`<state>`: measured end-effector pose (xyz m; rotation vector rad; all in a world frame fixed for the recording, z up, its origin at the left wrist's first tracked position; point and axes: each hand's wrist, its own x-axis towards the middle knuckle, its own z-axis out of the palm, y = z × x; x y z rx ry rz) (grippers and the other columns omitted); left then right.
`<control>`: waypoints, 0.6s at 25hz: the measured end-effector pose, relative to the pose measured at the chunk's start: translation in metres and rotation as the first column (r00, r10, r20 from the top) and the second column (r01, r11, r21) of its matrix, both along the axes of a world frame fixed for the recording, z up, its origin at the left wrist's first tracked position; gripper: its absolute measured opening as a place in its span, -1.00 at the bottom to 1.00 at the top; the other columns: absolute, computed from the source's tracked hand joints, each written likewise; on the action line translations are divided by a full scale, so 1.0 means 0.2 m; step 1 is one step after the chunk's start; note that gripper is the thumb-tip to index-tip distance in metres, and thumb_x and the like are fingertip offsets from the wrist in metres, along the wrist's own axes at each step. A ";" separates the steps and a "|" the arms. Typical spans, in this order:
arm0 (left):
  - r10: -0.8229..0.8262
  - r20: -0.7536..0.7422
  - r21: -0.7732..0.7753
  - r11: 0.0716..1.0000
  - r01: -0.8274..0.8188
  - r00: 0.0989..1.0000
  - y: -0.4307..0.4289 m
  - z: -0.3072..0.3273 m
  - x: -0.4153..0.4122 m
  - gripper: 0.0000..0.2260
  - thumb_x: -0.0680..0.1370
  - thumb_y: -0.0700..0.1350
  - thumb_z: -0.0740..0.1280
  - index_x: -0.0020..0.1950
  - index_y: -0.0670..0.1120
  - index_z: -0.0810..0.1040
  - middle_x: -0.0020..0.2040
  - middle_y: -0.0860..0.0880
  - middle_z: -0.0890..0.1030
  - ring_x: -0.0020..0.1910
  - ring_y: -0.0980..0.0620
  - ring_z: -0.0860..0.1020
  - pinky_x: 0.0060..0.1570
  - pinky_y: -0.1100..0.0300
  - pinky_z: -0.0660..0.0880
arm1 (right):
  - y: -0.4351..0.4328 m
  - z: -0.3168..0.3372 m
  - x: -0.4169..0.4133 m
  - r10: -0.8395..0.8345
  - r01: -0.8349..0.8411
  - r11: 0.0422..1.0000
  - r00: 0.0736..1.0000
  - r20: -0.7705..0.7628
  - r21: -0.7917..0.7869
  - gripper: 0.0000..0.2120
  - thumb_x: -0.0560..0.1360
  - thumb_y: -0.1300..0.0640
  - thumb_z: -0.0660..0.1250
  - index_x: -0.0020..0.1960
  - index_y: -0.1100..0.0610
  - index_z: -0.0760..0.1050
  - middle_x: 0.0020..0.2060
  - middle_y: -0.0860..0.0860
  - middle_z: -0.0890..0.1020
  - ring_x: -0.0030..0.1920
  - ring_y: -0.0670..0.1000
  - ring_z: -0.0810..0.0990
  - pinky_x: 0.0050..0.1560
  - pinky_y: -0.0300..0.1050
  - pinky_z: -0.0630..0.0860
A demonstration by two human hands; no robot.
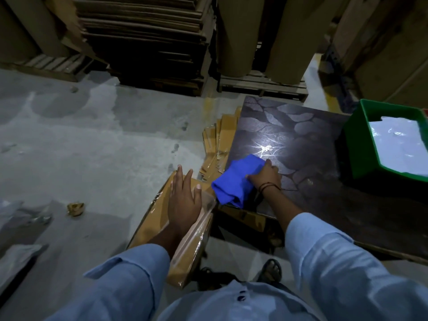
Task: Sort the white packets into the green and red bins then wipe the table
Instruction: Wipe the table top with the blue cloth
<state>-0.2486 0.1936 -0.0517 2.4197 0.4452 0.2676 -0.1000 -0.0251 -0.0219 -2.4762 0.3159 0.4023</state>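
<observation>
A blue cloth (234,180) lies bunched at the near left edge of the dark patterned table (308,144). My right hand (266,177) presses down on the cloth's right side and grips it. My left hand (184,198) rests flat, fingers spread, on a plastic-wrapped brown cardboard bundle (196,230) left of the table. A green bin (361,140) stands on the table's right side with white packets (398,144) inside. Just a sliver of the red bin (425,111) shows at the right edge.
Flat brown cardboard pieces (217,144) fan out on the floor against the table's left edge. Stacked cardboard sheets (143,38) and large paper rolls (238,33) on pallets stand behind. Scraps (75,208) and plastic litter the grey concrete floor on the left.
</observation>
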 end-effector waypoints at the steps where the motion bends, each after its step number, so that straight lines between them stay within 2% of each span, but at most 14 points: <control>1: 0.005 -0.008 0.005 1.000 -0.005 1.000 0.00 -0.01 -0.01 -0.51 0.66 0.09 0.10 0.57 -0.02 0.29 0.68 0.00 0.04 0.64 -0.05 0.10 0.52 -0.19 0.24 | -0.03 -0.01 -0.03 0.111 -0.094 0.977 0.991 0.079 -0.191 -0.21 0.41 0.01 0.50 0.53 0.12 0.21 0.41 0.22 0.36 0.35 0.31 0.40 0.33 0.09 0.40; 3: 0.013 -0.034 0.014 1.000 -0.012 0.999 -0.01 -0.03 -0.03 -0.52 0.67 0.08 0.12 0.58 -0.02 0.29 0.68 -0.01 0.04 0.64 -0.05 0.09 0.54 -0.18 0.21 | -0.04 -0.04 -0.07 0.385 -0.300 0.881 0.904 0.186 -0.365 -0.26 0.49 0.12 0.37 0.59 0.09 0.14 0.51 0.21 0.21 0.43 0.31 0.28 0.43 0.10 0.31; 4: 0.008 -0.049 0.022 1.000 -0.007 0.999 -0.02 -0.03 -0.04 -0.52 0.68 0.08 0.12 0.59 -0.02 0.28 0.68 -0.01 0.04 0.64 -0.05 0.09 0.54 -0.17 0.20 | -0.03 -0.05 -0.08 0.519 -0.432 0.814 0.841 0.152 -0.389 -0.27 0.51 0.16 0.33 0.60 0.07 0.11 0.55 0.21 0.16 0.48 0.29 0.23 0.47 0.10 0.28; 6: -0.011 -0.064 0.033 0.999 0.013 0.998 -0.03 -0.04 -0.05 -0.50 0.67 0.11 0.10 0.59 -0.01 0.27 0.68 -0.01 0.04 0.64 -0.06 0.07 0.55 -0.16 0.19 | 0.00 -0.07 -0.10 0.727 -0.683 0.622 0.685 -0.041 -0.383 -0.23 0.52 0.16 0.34 0.63 0.01 0.05 0.59 0.18 0.07 0.55 0.25 0.16 0.50 0.09 0.24; 7: -0.013 -0.062 0.029 0.999 0.015 0.998 -0.04 -0.04 -0.05 -0.49 0.66 0.12 0.08 0.59 -0.01 0.27 0.68 -0.02 0.04 0.64 -0.06 0.07 0.56 -0.14 0.18 | 0.01 -0.09 -0.12 0.781 -0.762 0.514 0.606 -0.152 -0.395 -0.22 0.54 0.12 0.34 0.63 -0.01 0.00 0.60 0.18 0.03 0.57 0.24 0.10 0.52 0.10 0.21; 9: -0.013 -0.054 0.030 0.999 0.014 0.998 -0.05 -0.04 -0.05 -0.47 0.64 0.14 0.05 0.59 -0.02 0.28 0.68 -0.03 0.05 0.64 -0.06 0.07 0.58 -0.12 0.15 | 0.01 -0.12 -0.14 0.813 -0.814 0.368 0.517 -0.269 -0.450 -0.24 0.59 0.02 0.29 0.64 -0.04 -0.08 0.61 0.19 -0.06 0.59 0.26 0.00 0.54 0.14 0.14; 11: -0.020 -0.039 0.049 0.999 0.022 0.999 -0.07 -0.03 -0.05 -0.46 0.64 0.14 0.04 0.59 -0.03 0.28 0.67 -0.04 0.06 0.65 -0.05 0.06 0.59 -0.09 0.11 | -0.01 -0.12 -0.16 0.834 -0.807 0.310 0.485 -0.264 -0.502 -0.28 0.61 -0.03 0.24 0.64 -0.05 -0.08 0.61 0.19 -0.06 0.59 0.26 0.00 0.53 0.13 0.16; 15: -0.014 -0.025 0.099 0.995 0.016 1.000 -0.06 -0.04 -0.08 -0.48 0.63 0.07 0.03 0.56 -0.06 0.33 0.66 -0.09 0.11 0.63 -0.09 0.12 0.59 -0.10 0.12 | 0.02 -0.07 -0.18 0.886 -0.790 0.265 0.426 -0.183 -0.553 -0.39 0.59 -0.04 0.26 0.59 -0.04 0.17 0.57 0.14 0.21 0.55 0.22 0.16 0.47 0.12 0.20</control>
